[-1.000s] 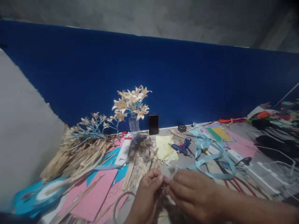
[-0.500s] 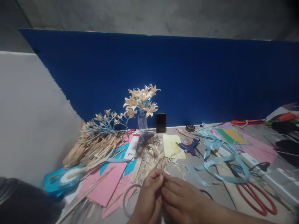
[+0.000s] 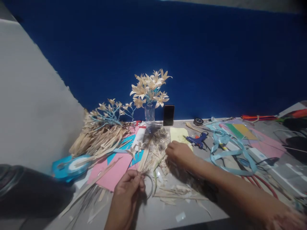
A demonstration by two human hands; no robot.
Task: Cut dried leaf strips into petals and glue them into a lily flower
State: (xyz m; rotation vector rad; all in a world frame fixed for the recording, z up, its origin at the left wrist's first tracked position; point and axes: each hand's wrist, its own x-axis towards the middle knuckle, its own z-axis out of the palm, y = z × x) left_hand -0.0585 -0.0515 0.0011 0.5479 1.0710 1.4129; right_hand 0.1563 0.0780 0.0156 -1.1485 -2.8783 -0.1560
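My left hand [image 3: 128,188] is low in the middle, thumb and fingers pinched together on the thin stem of a small pale husk flower [image 3: 133,150]. The petals stand above my fingertips, blurred against the pink paper [image 3: 115,171]. A grey ring [image 3: 150,187], perhaps a roll of tape or wire, lies just right of that hand. My right hand [image 3: 178,154] reaches over the dry husk scraps [image 3: 159,153] at the near edge of the yellow paper [image 3: 176,132]. Its fingers are curled downward, hiding whatever lies under them.
Behind stands a glass vase [image 3: 150,115] of husk flowers, beside an upright phone [image 3: 169,115]. A blue glue gun [image 3: 198,139] and looped light-blue ribbon [image 3: 213,155] lie to the right. Leftward are a husk bundle [image 3: 100,142], a blue tape dispenser [image 3: 61,167] and a dark cylinder [image 3: 31,191].
My hands, together before, have parted. The left moved left with the flower; the right reached forward to the scraps by the yellow paper. The view tilted downward.
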